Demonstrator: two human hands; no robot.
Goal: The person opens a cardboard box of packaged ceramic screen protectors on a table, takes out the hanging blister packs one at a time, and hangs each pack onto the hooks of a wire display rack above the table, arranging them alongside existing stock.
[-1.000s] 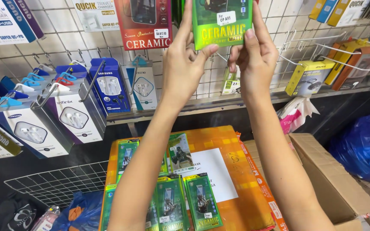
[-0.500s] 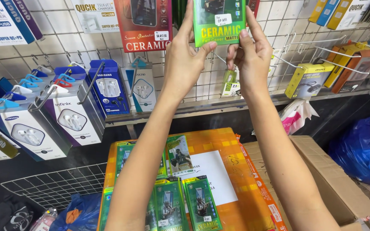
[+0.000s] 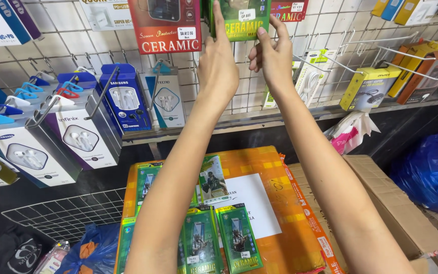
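Observation:
Both my arms reach up to a wire display grid. My left hand (image 3: 218, 66) and my right hand (image 3: 274, 57) grip the two sides of a green flat package (image 3: 243, 19) held against the grid at the top of the view. A red flat package (image 3: 166, 25) hangs just left of it. Below my arms, several more green flat packages (image 3: 236, 237) lie on an orange wrapped box (image 3: 285, 213).
Boxed earphones hang on hooks at the left (image 3: 79, 134) and centre (image 3: 125, 101). A yellow box (image 3: 368, 89) hangs at the right. A brown cardboard box (image 3: 396, 208), blue plastic bags (image 3: 432, 172) and a loose wire grid panel (image 3: 67, 215) sit below.
Both hands have lifted the green package higher up the grid, so its top now leaves the view. The view has tilted slightly.

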